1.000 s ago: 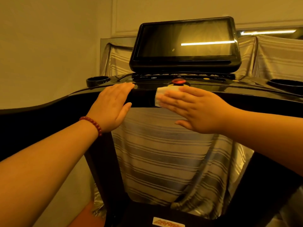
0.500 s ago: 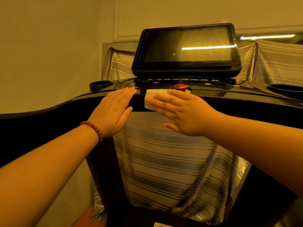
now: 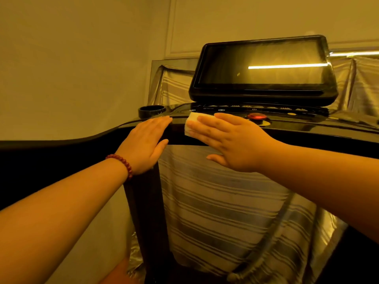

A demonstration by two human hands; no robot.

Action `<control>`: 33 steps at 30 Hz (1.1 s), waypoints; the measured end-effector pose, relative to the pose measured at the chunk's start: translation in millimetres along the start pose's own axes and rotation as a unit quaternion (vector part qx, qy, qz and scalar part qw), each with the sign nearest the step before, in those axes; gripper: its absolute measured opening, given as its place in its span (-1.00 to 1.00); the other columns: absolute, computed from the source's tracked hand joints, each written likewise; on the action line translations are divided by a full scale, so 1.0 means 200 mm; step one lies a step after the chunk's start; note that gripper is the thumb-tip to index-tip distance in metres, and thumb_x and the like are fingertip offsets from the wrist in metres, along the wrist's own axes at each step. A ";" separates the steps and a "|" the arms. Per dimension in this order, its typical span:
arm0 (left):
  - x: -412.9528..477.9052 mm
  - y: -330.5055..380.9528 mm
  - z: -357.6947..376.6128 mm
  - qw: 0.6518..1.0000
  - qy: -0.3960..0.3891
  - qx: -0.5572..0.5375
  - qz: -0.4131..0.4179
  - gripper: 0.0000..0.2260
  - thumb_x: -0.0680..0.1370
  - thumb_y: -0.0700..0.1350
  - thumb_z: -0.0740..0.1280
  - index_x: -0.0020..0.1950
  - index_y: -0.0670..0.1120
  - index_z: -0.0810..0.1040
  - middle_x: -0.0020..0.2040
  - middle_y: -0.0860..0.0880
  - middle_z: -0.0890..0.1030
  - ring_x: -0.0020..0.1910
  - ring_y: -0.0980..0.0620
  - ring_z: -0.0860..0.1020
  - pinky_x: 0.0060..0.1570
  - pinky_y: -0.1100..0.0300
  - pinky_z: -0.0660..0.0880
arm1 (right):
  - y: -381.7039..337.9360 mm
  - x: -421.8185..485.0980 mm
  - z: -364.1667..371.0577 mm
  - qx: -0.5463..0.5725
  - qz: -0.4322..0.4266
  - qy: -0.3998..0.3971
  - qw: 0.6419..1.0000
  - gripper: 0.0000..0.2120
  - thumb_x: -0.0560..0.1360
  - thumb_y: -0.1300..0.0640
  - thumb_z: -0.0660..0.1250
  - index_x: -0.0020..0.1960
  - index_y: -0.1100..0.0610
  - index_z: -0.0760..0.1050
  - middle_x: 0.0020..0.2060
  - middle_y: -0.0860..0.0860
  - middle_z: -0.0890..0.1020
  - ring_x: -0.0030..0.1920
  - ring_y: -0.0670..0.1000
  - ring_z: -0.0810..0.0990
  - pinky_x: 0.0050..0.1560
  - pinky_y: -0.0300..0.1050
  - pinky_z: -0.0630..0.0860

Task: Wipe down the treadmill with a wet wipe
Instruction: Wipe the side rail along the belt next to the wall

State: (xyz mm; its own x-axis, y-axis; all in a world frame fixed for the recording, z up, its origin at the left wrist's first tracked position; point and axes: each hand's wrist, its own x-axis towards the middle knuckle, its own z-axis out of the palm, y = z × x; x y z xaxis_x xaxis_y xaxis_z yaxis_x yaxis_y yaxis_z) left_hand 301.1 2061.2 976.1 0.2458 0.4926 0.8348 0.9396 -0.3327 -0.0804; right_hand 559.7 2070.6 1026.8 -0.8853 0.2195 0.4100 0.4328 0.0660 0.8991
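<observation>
So, far left: I see the treadmill (image 3: 61,154) handrail, black, sweeping in from the frame edge toward the console, with a plain wall behind it.
bead bracelet (image 3: 124,163): dark red beads round the left wrist.
left hand (image 3: 144,144): laid flat on the console's front edge, fingers straight and together, thumb out to the side. It rests on the black surface and holds nothing.
cup holder (image 3: 151,110): round and black, on the console top just beyond the left fingertips, apart from them.
wet wipe (image 3: 191,124): a white folded pad lying over the console's front edge, just right of the left hand with a narrow gap between. Only its left end shows, as fingers cover the rest.
right hand (image 3: 231,144): fingers straight, slightly spread, pressing the wipe flat against the edge — no curl or pinch that I can see. The thumb hangs below, clear of the wipe.
stop button (image 3: 256,116): red, on the console top just beyond the right hand.
screen (image 3: 262,68): dark, tilted back above the control strip — a bright bar of light reflects in it.
striped cloth (image 3: 215,201): hangs below the console, and more drapes behind the screen.
</observation>
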 end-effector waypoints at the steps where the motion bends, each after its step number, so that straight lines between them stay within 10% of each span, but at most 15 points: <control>1: 0.00 0.00 0.00 1.000 0.002 0.001 -0.001 -0.49 0.62 -0.03 0.18 0.54 -0.03 0.13 0.50 -0.05 0.26 0.47 -0.02 0.22 0.41 0.10 0.13 | -0.03 0.05 0.01 -0.004 -0.003 0.006 1.000 -0.40 0.58 -0.20 -0.13 0.55 0.05 0.00 0.50 0.01 0.02 0.50 0.05 0.00 0.47 0.05 -0.03; 13: -0.05 -0.11 -0.04 0.997 -0.052 0.059 0.019 -0.46 0.64 0.06 0.05 0.56 0.04 -0.10 0.57 0.04 0.01 0.53 0.08 0.00 0.45 0.13 -0.02 | -0.01 0.03 0.00 0.018 -0.003 -0.016 1.000 -0.37 0.58 -0.20 -0.07 0.55 0.09 0.06 0.52 0.05 0.08 0.53 0.11 0.05 0.49 0.06 0.00; 18: -0.07 -0.23 -0.17 0.979 -0.059 0.196 -0.002 -0.48 0.64 0.10 0.03 0.57 -0.03 0.03 0.56 -0.05 0.12 0.52 -0.03 0.12 0.46 0.10 0.01 | -0.12 0.25 -0.01 0.034 -0.015 -0.025 0.999 -0.39 0.62 -0.22 -0.17 0.51 0.03 -0.31 0.47 -0.01 -0.27 0.48 0.03 -0.28 0.45 0.00 -0.25; 22: -0.11 -0.37 -0.25 0.953 -0.091 0.274 -0.087 -0.45 0.63 0.15 -0.04 0.56 -0.08 0.06 0.52 -0.11 0.22 0.47 -0.09 0.22 0.42 0.03 0.15 | -0.09 0.20 -0.02 0.030 0.007 -0.010 0.999 -0.39 0.57 -0.18 -0.07 0.53 0.11 0.13 0.49 0.07 0.19 0.49 0.10 0.17 0.43 0.11 0.11; 28: -0.21 -0.46 -0.25 0.910 -0.132 0.350 -0.178 -0.40 0.60 0.25 -0.15 0.49 -0.08 0.22 0.14 -0.08 0.56 0.04 -0.05 0.55 -0.15 0.11 0.47 | -0.17 0.35 -0.01 0.057 0.001 -0.030 0.998 -0.38 0.56 -0.19 -0.07 0.53 0.11 0.12 0.49 0.06 0.15 0.49 0.08 0.17 0.45 0.05 0.12; 33: -0.22 -0.46 -0.23 0.906 -0.150 0.359 -0.167 -0.45 0.60 0.24 -0.15 0.02 -0.08 0.50 -0.23 -0.01 0.51 -0.34 0.06 0.43 -0.37 0.17 0.35 | -0.30 0.52 -0.02 0.074 0.001 -0.044 0.996 -0.38 0.59 -0.21 -0.28 0.53 0.05 -0.34 0.52 0.02 -0.25 0.55 0.06 -0.17 0.50 -0.02 -0.08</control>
State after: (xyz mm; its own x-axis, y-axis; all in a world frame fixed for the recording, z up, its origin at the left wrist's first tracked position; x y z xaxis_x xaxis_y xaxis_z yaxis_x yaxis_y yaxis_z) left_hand 193.6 2032.2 972.2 -0.1284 0.7014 0.7011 0.8601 0.4307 -0.2733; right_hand 441.6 2085.3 1016.5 -0.8690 0.3042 0.3904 0.4603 0.2071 0.8633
